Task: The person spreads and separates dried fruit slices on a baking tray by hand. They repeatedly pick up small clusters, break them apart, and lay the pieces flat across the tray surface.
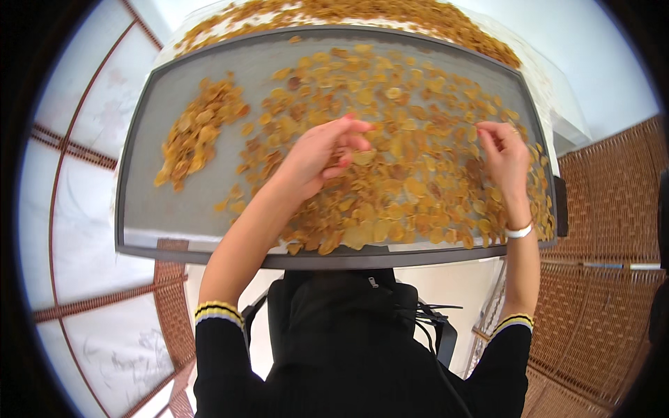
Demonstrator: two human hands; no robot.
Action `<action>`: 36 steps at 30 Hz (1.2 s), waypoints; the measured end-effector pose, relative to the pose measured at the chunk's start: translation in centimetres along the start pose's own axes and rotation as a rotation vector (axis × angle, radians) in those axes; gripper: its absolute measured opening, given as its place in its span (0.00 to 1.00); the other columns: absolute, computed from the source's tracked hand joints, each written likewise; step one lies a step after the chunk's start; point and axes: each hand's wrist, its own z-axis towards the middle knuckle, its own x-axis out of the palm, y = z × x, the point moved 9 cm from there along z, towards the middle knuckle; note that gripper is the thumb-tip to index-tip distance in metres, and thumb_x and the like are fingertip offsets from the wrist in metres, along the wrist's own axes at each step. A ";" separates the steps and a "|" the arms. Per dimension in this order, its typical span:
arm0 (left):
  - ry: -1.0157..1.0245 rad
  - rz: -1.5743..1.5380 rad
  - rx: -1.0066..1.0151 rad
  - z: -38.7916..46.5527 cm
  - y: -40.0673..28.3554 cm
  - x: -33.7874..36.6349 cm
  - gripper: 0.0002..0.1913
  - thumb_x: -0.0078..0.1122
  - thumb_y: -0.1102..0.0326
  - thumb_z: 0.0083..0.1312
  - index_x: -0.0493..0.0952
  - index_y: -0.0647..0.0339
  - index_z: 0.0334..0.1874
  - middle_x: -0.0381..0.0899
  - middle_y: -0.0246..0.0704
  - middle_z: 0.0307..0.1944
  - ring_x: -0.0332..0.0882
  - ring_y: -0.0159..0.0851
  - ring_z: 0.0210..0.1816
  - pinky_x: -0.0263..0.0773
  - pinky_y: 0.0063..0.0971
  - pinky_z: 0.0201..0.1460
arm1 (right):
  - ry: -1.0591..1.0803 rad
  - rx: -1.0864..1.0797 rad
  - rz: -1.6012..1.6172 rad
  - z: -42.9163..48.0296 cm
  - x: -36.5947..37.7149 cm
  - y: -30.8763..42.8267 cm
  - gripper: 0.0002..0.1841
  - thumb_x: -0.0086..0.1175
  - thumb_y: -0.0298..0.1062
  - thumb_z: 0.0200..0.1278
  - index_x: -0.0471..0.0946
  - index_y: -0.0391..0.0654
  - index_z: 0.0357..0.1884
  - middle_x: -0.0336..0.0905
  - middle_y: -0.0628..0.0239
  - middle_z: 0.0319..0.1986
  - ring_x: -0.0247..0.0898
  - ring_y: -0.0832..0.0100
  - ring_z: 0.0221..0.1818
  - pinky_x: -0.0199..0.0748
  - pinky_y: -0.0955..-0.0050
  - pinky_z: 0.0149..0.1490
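A wide grey tray [172, 115] with a dark raised rim lies before me. Thin, dried amber-yellow slices [413, 188] are spread over its middle and right side. On the left part of the tray, more slices form a separate narrow heap [196, 133]. My left hand [334, 149] hovers over the spread slices with its fingers loosely curled; a pale slice shows beside the fingertips, but whether it is held is unclear. Over the right side, my right hand [504, 149] has thumb and forefinger close together. A slice appears by those fingertips, and I cannot tell if they grip it.
Behind the tray, a large layer of similar slices [418, 15] lies on a white-covered surface. A woven brown screen [606, 209] stands at the right, a white panelled screen [99, 209] at the left. Chair armrests and dark cables [431, 316] are near my body.
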 end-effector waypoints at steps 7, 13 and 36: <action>0.014 -0.044 0.055 -0.5 -1.2 0.0 0.23 0.36 0.49 0.69 0.71 0.64 0.47 0.74 0.28 0.30 0.63 0.19 0.22 0.49 0.10 0.13 | 0.118 -0.325 0.278 -0.1 6.3 16.1 0.04 0.59 0.31 0.48 0.79 0.48 0.28 0.71 0.69 0.21 0.69 0.70 0.26 0.68 0.74 0.30; -0.092 0.005 0.091 0.4 -1.6 -1.7 0.26 0.32 0.45 0.69 0.71 0.63 0.45 0.73 0.26 0.28 0.63 0.18 0.22 0.50 0.10 0.13 | 0.249 -0.338 0.184 -0.1 9.2 18.0 0.06 0.59 0.37 0.49 0.79 0.50 0.30 0.73 0.70 0.28 0.71 0.67 0.32 0.70 0.69 0.33; -0.031 0.059 0.029 0.5 -0.5 -1.0 0.19 0.40 0.51 0.68 0.71 0.62 0.41 0.75 0.30 0.28 0.66 0.21 0.20 0.47 0.10 0.09 | 0.200 0.011 0.527 0.0 11.3 12.9 0.06 0.54 0.33 0.57 0.75 0.42 0.29 0.76 0.65 0.22 0.70 0.72 0.21 0.66 0.75 0.27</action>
